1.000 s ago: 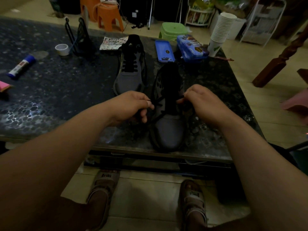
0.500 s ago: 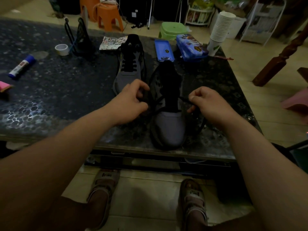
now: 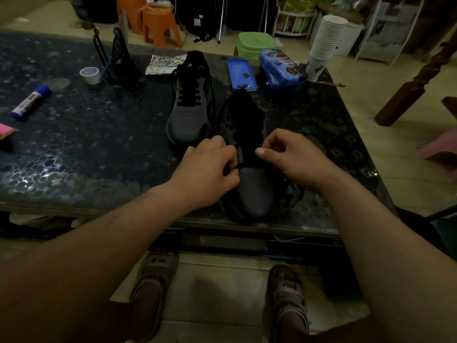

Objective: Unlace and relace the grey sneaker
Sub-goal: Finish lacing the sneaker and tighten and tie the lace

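The grey sneaker (image 3: 254,191) lies on the dark tabletop (image 3: 99,144) at its near edge, toe toward the person, just right of a second sneaker (image 3: 190,117) that sits farther back with its laces in place. Both hands work at the lowest eyelets, just above the toe cap. The left hand (image 3: 210,169) has its fingers curled against the shoe's left side, and its grip appears to pinch the black lace (image 3: 234,167) between thumb and forefinger. The right hand (image 3: 294,159) hovers over the right eyelet row with fingers curled and thumb (image 3: 261,151) pointing inward; in this dim light one cannot tell whether its grip holds any lace. The step looks like feeding or drawing the lace through the bottom pair of eyelets, though black lace on the black tongue (image 3: 247,134) hides which way it runs. To do it well, the person should steady the shoe with one hand so that it does not slide off the near edge, pull the lace straight out along the eyelet's line instead of sideways, keep it flat and untwisted, and even up the two ends before moving to the next pair
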The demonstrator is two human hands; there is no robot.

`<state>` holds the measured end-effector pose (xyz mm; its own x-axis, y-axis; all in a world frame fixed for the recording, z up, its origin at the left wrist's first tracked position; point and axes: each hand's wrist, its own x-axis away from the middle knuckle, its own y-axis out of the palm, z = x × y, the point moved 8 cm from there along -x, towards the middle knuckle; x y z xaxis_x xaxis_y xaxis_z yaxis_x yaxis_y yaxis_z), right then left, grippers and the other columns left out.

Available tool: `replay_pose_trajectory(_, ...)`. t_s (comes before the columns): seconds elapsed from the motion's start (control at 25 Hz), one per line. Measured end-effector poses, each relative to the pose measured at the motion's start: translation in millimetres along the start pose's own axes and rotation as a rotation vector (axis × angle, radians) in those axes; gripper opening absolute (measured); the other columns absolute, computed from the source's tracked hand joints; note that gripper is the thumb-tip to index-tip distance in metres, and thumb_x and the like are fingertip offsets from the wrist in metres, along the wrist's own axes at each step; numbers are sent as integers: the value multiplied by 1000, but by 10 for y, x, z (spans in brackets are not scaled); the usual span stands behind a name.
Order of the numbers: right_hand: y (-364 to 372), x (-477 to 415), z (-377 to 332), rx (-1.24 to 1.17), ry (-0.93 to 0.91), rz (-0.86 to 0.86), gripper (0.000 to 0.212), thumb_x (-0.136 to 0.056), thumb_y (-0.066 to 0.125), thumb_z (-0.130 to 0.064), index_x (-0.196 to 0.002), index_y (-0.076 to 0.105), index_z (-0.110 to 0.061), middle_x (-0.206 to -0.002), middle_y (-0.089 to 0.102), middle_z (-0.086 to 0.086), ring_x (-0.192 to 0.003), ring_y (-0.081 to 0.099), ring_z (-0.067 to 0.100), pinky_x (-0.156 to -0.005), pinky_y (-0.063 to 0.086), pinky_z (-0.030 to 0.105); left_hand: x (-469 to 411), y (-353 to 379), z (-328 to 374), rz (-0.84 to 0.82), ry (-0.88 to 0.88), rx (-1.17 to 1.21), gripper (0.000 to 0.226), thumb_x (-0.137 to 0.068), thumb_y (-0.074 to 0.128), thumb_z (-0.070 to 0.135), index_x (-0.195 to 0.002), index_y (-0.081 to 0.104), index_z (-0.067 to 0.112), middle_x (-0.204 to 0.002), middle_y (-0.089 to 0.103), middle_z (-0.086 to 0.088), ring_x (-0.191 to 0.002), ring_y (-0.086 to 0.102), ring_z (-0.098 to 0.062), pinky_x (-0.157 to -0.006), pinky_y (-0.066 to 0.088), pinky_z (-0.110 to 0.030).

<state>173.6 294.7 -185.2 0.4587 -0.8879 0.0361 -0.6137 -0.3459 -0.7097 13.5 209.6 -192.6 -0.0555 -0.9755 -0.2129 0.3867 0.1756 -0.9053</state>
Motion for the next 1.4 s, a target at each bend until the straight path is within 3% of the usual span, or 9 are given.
replay_pose_trajectory(0.2,-16,6,56,-32,45,-6,18,-97,69,-37,-94,68,-19,-83,67,-1,-68,56,7,-63,46,26,-1,-20,-75,-97,-76,230,11,-91,64,25,-90,53,27,-67,56,10,-66,52,-4,-68,37,-33)
replay_pose_trajectory(0.36,4,-5,71,-77,43,-33,12,-94,74,-31,-94,68,-20,-82,67,-2,-69,58,7,-65,47,25,4,-34,-115,-252,-92,352,17,-102,62,32,-86,64,26,-64,61,3,-54,51,-2,-55,41,-22)
replay_pose_trajectory(0.56,-16,18,48,-50,56,-43,15,-100,66,-31,-98,68,-16,-86,68,3,-70,57,9,-66,46,28,31,-8,-290,-331,-281,695,37,-104,58,34,-82,75,9,-57,55,-2,-59,53,-13,-56,43,-21)
replay_pose_trajectory(0.68,-18,11,38,-43,95,-39,29,-104,59,-40,-97,68,-13,-91,72,3,-76,62,13,-70,49,33,41,9,-372,-343,-294,653,37,-101,63,40,-77,78,16,-68,61,10,-62,55,-3,-64,43,-17)
replay_pose_trajectory(0.84,-68,21,93,-37,138,-17,37,-107,49,-44,-97,70,-15,-97,76,-2,-93,69,18,-88,52,39,71,19,-444,-421,-179,472,29,-96,65,51,-80,80,31,-117,62,15,-109,58,7,-98,40,-21)
replay_pose_trajectory(1.08,61,1,465,-838,486,96,37,-113,33,-31,-140,40,-6,-82,78,12,-80,77,29,-81,59,45,80,-36,-481,-432,-135,399,30,-95,57,59,-86,78,40,-117,60,15,-113,58,0,-100,44,-26)
replay_pose_trajectory(1.2,-157,-14,470,-388,450,250,32,-108,46,-36,-125,57,-11,-94,74,13,-79,71,25,-76,55,39,63,-63,-498,-397,-171,408,30,-98,57,55,-89,78,36,-106,64,12,-92,62,0,-85,46,-24)
replay_pose_trajectory(1.28,-317,-76,132,131,117,332,19,-100,60,-38,-108,64,-21,-103,63,6,-94,63,23,-85,51,38,69,-71,-491,-400,-211,467,31,-99,57,54,-88,78,33,-91,68,13,-75,61,3,-71,44,-16)
replay_pose_trajectory(1.4,30,-91,-220,273,-166,5,14,-96,68,-33,-109,72,-34,-100,51,-3,-99,55,16,-88,44,30,77,-83,-478,-395,-235,531,32,-101,59,49,-87,77,27,-67,63,13,-57,52,2,-59,41,-14)
